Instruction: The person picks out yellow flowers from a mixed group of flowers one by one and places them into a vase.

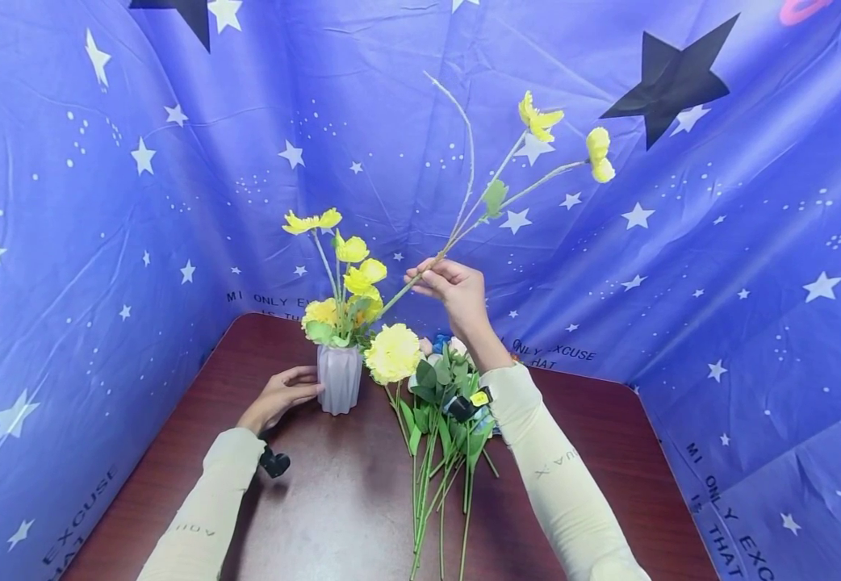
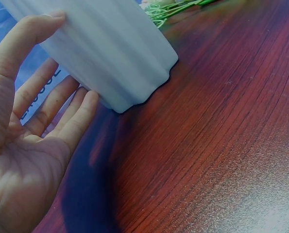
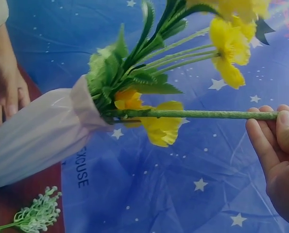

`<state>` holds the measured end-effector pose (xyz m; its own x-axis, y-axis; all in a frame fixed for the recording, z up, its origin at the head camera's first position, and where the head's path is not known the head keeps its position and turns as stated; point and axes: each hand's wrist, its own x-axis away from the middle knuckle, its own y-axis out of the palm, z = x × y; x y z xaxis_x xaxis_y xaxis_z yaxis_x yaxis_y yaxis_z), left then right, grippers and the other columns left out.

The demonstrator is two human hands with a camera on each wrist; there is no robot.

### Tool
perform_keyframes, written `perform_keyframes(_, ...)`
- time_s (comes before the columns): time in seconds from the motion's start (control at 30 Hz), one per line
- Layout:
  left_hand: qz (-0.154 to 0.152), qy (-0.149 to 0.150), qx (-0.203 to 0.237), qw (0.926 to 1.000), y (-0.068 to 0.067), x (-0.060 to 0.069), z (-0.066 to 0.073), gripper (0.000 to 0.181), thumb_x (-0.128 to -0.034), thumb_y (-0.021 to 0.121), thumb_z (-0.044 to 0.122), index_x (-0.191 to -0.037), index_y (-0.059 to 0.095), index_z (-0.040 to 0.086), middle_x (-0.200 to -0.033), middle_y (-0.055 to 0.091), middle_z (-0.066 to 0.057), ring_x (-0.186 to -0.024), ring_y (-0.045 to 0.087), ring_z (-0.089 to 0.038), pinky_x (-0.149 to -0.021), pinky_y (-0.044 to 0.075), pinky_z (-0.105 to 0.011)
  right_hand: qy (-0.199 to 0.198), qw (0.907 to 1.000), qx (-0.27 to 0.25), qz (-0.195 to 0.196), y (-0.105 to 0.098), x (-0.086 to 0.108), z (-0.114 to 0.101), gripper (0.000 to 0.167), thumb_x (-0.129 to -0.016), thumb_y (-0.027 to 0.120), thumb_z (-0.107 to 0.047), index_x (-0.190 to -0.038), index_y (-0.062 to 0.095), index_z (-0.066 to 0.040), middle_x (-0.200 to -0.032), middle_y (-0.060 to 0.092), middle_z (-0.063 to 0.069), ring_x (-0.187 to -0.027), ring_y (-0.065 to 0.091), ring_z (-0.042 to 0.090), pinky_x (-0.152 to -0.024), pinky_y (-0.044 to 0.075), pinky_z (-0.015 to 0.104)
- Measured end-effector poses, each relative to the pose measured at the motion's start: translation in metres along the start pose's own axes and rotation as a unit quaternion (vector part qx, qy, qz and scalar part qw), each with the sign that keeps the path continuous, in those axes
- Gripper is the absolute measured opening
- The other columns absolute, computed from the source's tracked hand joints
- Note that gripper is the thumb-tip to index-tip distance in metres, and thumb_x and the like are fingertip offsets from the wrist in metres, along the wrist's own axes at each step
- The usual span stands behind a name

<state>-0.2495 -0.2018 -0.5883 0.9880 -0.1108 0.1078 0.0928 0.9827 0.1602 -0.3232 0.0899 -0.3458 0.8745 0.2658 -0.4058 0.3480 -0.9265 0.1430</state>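
A pale, ridged vase (image 1: 339, 379) stands upright on the table, holding several yellow flowers (image 1: 351, 248) with green leaves. At its left side, my left hand (image 1: 282, 397) touches the wall with thumb and fingertips, the fingers fairly straight. My right hand (image 1: 457, 292) pinches the green stem (image 3: 207, 114) of a branching artificial flower between thumb and fingers, right of the vase and above it. Two yellow blooms (image 1: 539, 119) and one bare twig top this branch. Its lower end reaches the vase's mouth in the right wrist view; leaves partly hide how deep it sits.
Right of the vase, a bunch of artificial flowers (image 1: 438, 403) lies on the brown table (image 1: 304, 516), stems toward the front edge. A large pale-yellow bloom (image 1: 393, 353) lies close to the vase. Blue star-printed cloth (image 1: 391, 97) surrounds the table's back and sides.
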Motion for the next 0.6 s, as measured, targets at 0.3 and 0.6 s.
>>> perform_keyframes(0.3,-0.003,0.003,0.0,1.0,0.001,0.001,0.0,0.064,-0.0945,0.07,0.003,-0.147,0.038,-0.014,-0.14,0.052,-0.031,-0.101,0.069,-0.005,-0.098,0.059,-0.027,0.024,0.9992,0.029,-0.017,0.005,0.006,0.009,0.013,-0.096,0.059,0.012,-0.099,0.064,0.024,-0.085,0.077,0.002,-0.085,0.077,0.017,-0.085,0.064,0.037)
perform_keyframes(0.6,-0.001,-0.002,-0.002,1.0,0.0,0.001,-0.001,0.064,-0.0943,0.071,0.005,-0.148,0.039,-0.013,-0.142,0.051,-0.031,-0.102,0.068,-0.004,-0.101,0.058,-0.029,0.031,0.9982,0.043,-0.03,0.01,0.007,0.014,0.018,-0.096,0.061,0.01,-0.104,0.063,0.025,-0.093,0.077,0.017,-0.088,0.078,0.02,-0.087,0.064,0.039)
